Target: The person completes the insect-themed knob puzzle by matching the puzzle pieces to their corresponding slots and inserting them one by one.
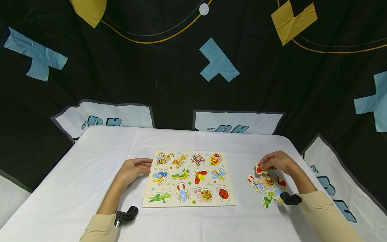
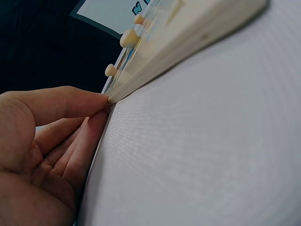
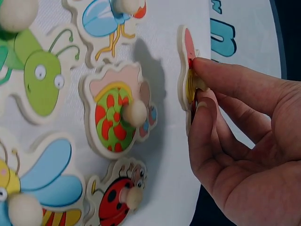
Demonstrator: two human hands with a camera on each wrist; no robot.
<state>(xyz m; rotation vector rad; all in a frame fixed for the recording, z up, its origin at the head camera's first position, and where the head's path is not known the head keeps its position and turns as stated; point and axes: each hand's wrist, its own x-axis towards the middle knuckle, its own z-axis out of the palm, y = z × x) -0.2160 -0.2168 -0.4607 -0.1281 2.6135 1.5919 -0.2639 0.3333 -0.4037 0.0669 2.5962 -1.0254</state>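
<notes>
Board (image 1: 231, 202) looks half-filled, relaxed left hand (image 1: 134, 170) touching; right hand (image 1: 278, 162) pinches red piece (image 1: 258, 169), loose pieces (image 1: 268, 182) left near table's (image 1: 260, 143) right edge!

Soft shadows on bright tablecloth (image 1: 181, 225)

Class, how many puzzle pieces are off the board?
6: one piece held in the right hand; on the white cloth right of the board, a beetle, snail, ladybird, grasshopper and blue-winged insect. Others may be hidden.
</notes>
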